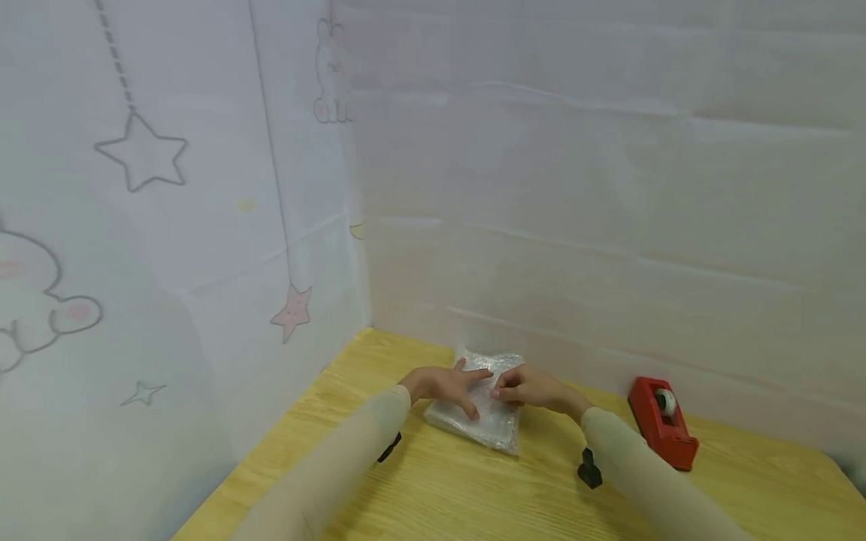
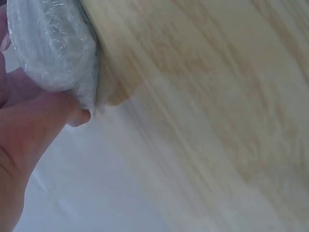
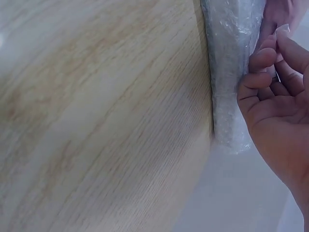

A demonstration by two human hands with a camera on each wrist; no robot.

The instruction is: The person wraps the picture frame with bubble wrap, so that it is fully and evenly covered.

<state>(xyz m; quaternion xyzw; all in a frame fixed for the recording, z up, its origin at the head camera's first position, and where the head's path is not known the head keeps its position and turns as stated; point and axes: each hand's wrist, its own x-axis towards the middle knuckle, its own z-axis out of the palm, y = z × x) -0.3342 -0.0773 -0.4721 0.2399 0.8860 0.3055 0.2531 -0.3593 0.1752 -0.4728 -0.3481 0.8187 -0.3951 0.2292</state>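
Observation:
A flat package in clear bubble wrap (image 1: 482,430) lies on the wooden table near the back wall. My left hand (image 1: 452,385) rests on its top with the fingers spread, and in the left wrist view the thumb (image 2: 72,110) lies along the edge of the wrap. Over the package's right part, my right hand (image 1: 537,388) has its fingers curled, thumb and forefinger together. Between those tips the right wrist view shows a small whitish, see-through bit (image 3: 283,29) that looks like clear tape. The package's contents cannot be made out through the wrap.
A red tape dispenser (image 1: 659,422) with a roll in it stands on the table (image 1: 460,500) to the right of my right hand. White wall sheets (image 1: 595,188) with drawn stars and animals rise behind and on the left.

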